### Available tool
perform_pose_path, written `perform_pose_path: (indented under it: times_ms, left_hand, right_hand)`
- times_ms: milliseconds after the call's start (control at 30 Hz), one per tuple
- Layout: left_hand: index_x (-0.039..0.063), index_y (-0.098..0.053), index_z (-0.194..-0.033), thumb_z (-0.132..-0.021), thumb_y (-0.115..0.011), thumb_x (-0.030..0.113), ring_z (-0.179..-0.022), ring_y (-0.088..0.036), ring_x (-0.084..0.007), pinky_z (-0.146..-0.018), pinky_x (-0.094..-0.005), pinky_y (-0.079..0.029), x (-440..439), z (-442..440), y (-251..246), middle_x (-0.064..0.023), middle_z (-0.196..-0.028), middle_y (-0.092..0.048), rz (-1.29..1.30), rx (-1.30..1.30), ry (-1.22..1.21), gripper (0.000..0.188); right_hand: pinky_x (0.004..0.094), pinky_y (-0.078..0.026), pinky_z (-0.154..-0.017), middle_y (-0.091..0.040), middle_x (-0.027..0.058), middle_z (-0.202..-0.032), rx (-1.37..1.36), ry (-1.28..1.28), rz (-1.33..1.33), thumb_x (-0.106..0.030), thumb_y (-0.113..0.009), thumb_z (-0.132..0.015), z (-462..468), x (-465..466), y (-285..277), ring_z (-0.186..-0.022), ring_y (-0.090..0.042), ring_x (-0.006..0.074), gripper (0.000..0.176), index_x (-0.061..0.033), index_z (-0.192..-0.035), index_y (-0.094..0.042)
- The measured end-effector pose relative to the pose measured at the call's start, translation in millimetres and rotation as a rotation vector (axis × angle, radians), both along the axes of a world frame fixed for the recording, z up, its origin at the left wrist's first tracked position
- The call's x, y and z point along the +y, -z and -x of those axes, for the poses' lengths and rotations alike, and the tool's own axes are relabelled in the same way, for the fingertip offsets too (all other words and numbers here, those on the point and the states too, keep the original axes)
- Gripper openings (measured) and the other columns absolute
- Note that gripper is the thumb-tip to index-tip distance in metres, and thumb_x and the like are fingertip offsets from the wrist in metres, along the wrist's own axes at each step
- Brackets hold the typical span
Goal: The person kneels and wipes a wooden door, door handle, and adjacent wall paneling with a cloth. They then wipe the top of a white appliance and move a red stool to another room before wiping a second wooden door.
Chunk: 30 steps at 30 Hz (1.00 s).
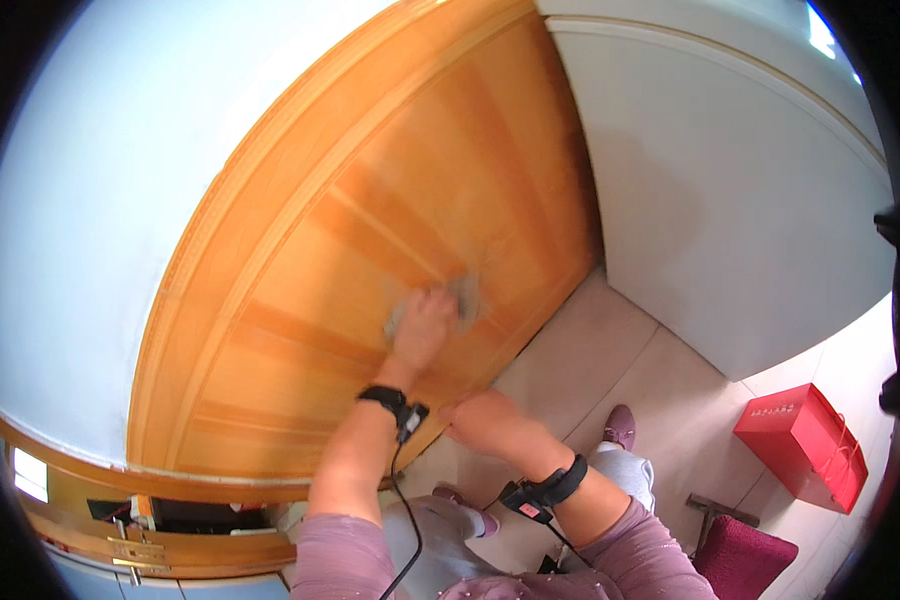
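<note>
My left hand [424,319] is closed on a greyish cloth [463,296] and presses it against the lower part of an orange-brown wooden door [390,217]. The hand and cloth look slightly blurred. My right hand [480,421], fingers curled, is beside the door's bottom edge, lower and to the right of the left hand; whether it holds anything cannot be seen. Black straps with small devices and cables circle both wrists.
A tall pale appliance or cabinet [720,195] stands right of the door. On the tiled floor [607,352] are a red paper bag [802,450] and, lower right, a stool with a dark red cushion [742,559]. A second doorway with a brass latch [139,551] is at lower left.
</note>
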<state>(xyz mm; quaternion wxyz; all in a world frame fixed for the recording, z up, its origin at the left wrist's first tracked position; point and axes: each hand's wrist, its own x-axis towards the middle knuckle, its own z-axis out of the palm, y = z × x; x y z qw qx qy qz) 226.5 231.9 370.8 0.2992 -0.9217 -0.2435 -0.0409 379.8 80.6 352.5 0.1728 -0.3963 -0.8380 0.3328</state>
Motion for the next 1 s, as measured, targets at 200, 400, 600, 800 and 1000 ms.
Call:
perform_pose_path:
  times_ms: [200,400,600,800,1000]
  left_hand:
    - [0.009,-0.072,-0.088,-0.078,-0.059,0.018,-0.108,-0.054,-0.025,-0.094,-0.0427,-0.042,-32,26,-10,-0.0054,-0.099,-0.064,0.196,0.146,-0.129,0.018]
    - [0.007,-0.066,-0.089,-0.081,-0.068,0.009,-0.095,-0.06,-0.0277,-0.079,-0.0428,-0.046,31,-48,-237,-0.0082,-0.094,-0.065,-0.693,-0.33,0.026,0.009]
    - [0.011,-0.066,-0.083,-0.083,-0.061,0.012,-0.094,-0.056,-0.0219,-0.085,-0.0395,-0.043,109,-142,-243,-0.001,-0.093,-0.06,-0.736,-0.216,-0.082,0.005]
    - [0.009,-0.069,-0.084,-0.08,-0.058,0.013,-0.103,-0.053,-0.0245,-0.09,-0.0392,-0.041,140,-191,-99,-0.0057,-0.097,-0.062,-0.313,-0.091,0.139,0.013]
    - [0.008,-0.072,-0.085,-0.079,-0.058,0.014,-0.105,-0.052,-0.0232,-0.101,-0.0374,-0.035,95,-124,-9,-0.0043,-0.094,-0.062,-0.007,0.287,0.091,0.016]
  right_hand:
    - [0.0477,-0.052,-0.076,-0.068,0.013,-0.095,0.068,0.057,-0.106,-0.028,-0.059,-0.089,-7,4,-6,-0.094,-0.065,0.0343,0.024,-0.0097,-0.102,-0.066]
    - [0.0478,-0.053,-0.067,-0.069,0.0174,-0.096,-0.071,-0.035,-0.012,-0.011,-0.059,-0.081,1,7,0,-0.088,-0.067,0.0366,0.015,-0.0047,-0.09,-0.07]
    - [0.0479,-0.053,-0.074,-0.068,0.0148,-0.1,0.012,-0.015,-0.025,-0.028,-0.058,-0.089,-1,4,-1,-0.091,-0.067,0.0363,0.027,-0.0078,-0.105,-0.067]
    - [0.0468,-0.054,-0.07,-0.071,0.018,-0.094,-0.074,0.024,0.08,-0.012,-0.056,-0.083,-16,13,-13,-0.088,-0.068,0.0361,0.019,-0.0047,-0.089,-0.073]
    - [0.0476,-0.054,-0.073,-0.072,0.0167,-0.091,-0.068,0.072,0.086,-0.018,-0.053,-0.086,-29,27,-17,-0.087,-0.068,0.0362,0.025,-0.0037,-0.086,-0.073]
